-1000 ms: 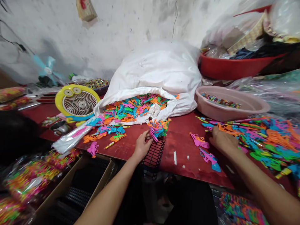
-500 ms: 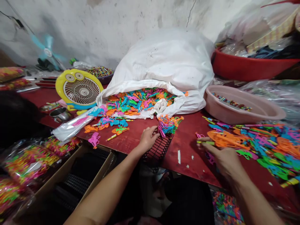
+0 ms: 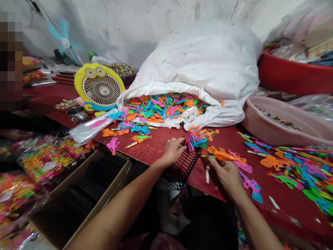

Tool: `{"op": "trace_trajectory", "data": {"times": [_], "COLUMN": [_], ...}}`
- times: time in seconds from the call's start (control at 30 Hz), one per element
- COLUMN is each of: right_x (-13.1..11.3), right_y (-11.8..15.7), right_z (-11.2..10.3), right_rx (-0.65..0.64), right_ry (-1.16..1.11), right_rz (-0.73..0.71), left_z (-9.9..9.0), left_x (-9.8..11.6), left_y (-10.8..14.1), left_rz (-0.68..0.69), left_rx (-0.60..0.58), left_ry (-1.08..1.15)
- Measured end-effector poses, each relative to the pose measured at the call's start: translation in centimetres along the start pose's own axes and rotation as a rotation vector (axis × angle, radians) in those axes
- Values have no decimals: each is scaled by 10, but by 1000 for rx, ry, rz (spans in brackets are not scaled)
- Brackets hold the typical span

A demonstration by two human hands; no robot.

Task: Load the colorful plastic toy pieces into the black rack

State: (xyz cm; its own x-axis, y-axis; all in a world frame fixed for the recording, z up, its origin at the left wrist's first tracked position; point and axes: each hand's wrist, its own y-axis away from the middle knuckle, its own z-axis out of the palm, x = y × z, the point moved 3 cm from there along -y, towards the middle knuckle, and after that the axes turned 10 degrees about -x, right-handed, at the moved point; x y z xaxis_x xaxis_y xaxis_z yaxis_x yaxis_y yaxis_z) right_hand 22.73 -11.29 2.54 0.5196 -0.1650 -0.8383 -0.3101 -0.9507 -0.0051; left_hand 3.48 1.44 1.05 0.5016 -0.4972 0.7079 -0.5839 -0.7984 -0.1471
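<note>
Fingers of the right hand point(image 3: 226, 173) pinch a yellow-green stick point(image 3: 208, 156) over a red table point(image 3: 153, 144), where a big white sack point(image 3: 208, 55) shows coloured plastic toys point(image 3: 166, 107) through its open mouth. To the sack's right sits a pink tub point(image 3: 273, 133); at lower left, an open cardboard box point(image 3: 117, 179) with dark contents stands below the table's edge, and a yellow fan point(image 3: 118, 81) stands left of the sack's mouth. Between the person's hands, a black mesh basket point(image 3: 183, 161) lies with its long axis slanting away and to the right, its near end at the table's front edge. A bundle of toys point(image 3: 199, 137) in mixed colours sits at its far end. The left hand point(image 3: 172, 152) is the nearer to that bundle, set against the basket's left side with thumb and forefinger slightly parted; whether it grips the mesh cannot be told. An orange toy point(image 3: 226, 154) lies along the right fingertips, just right of the basket, its long axis nearly crosswise. From those fingers, the bundle lies left and a little farther from the person. Smallest of all, the stick pokes one tip past the closed right fingertips, pointing left toward the basket.
</note>
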Motion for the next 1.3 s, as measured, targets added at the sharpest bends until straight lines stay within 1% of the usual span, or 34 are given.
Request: {"op": "trace_trajectory", "data": {"times": [0.1, 0.17, 0.27, 0.33, 0.5, 0.67, 0.83, 0.97, 1.07, 1.17, 1.23, 1.3], "right_x": [-3, -6, -10, -12, -22, -32, -28, -20, -18, -20, -24, -29], "right_y": [0, -2, -5, -6, -5, -9, -10, -4, -2, -4, -6, -7], "right_z": [8, 12, 16, 17, 20, 23, 29, 34, 37, 37, 36, 35], "right_rx": [-24, -34, -51, -66, -58, -69, -12, 110, 196, 188, 157, 122], "right_ry": [15, 48, 117, 177, 357, 413, 416, 369, 508, 665, 698, 727], "right_rz": [24, -25, -140, -176, -199, -214, -217, -279, -358, -371, -338, -271], "left_z": [0, 0, 1, 2, 2, 0, 0, 0, -1, -3, -3, -3], "left_x": [1, 1, -1, -1, -1, 0, 2, 3, 5, 7, 8, 8], "left_y": [0, -1, -1, 0, 0, 0, 0, 1, 1, 2, 2, 2], "left_rz": [-6, -8, -8, -10, -15, -17, -3, -10, -20, -28, -25, -22], "left_rx": [-1, 2, 8, 8, -1, -12, -18, -11, -27, -36, -40, -42], "left_ry": [-3, -8, 0, 5, 8, 15, -1, -20, -25, -31, -32, -30]}}
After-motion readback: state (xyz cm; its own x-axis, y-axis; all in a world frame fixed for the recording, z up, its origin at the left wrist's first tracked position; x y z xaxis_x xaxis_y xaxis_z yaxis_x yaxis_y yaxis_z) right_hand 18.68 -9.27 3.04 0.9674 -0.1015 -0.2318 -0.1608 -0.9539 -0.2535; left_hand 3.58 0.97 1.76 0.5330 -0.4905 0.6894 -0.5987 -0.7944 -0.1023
